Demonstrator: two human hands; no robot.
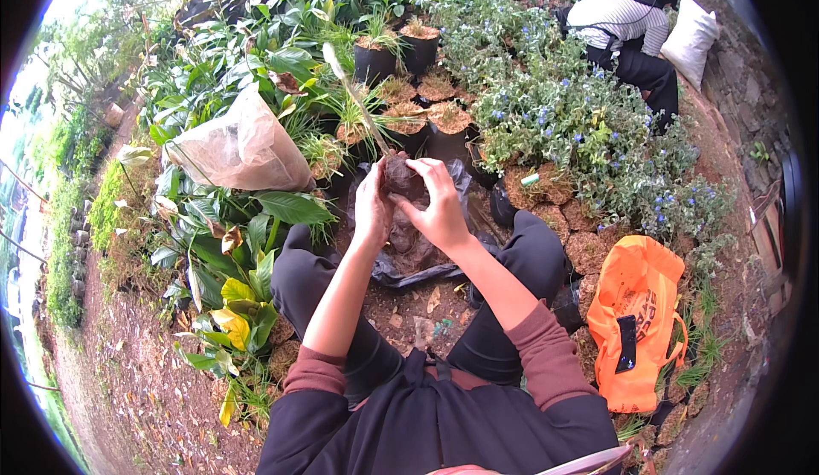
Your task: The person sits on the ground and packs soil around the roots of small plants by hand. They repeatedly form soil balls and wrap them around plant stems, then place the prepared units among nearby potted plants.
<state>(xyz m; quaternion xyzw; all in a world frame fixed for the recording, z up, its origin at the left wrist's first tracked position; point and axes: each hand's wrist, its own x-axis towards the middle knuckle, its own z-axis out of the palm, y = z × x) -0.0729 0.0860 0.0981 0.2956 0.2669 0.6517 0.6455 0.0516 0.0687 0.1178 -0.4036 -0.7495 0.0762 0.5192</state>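
Observation:
My left hand [373, 206] and my right hand [438, 204] are cupped around a dark brown clump of soil [398, 174], one on each side. Out of the top of the clump a long pale stem [356, 95] leans up to the left, though where it meets the soil is partly hidden. Below my hands, between my knees, lies a black plastic sheet or bag [414, 279] with more dark soil lumps [404, 238] in it.
Black pots [375, 61] with grassy plants stand ahead. A pale wrapped bundle [247, 146] rests on leafy plants at left. Blue-flowered plants [546, 108] grow at right, near an orange bag [636, 296] with a phone [626, 343]. Another person [618, 27] bends beside a white sack [691, 38].

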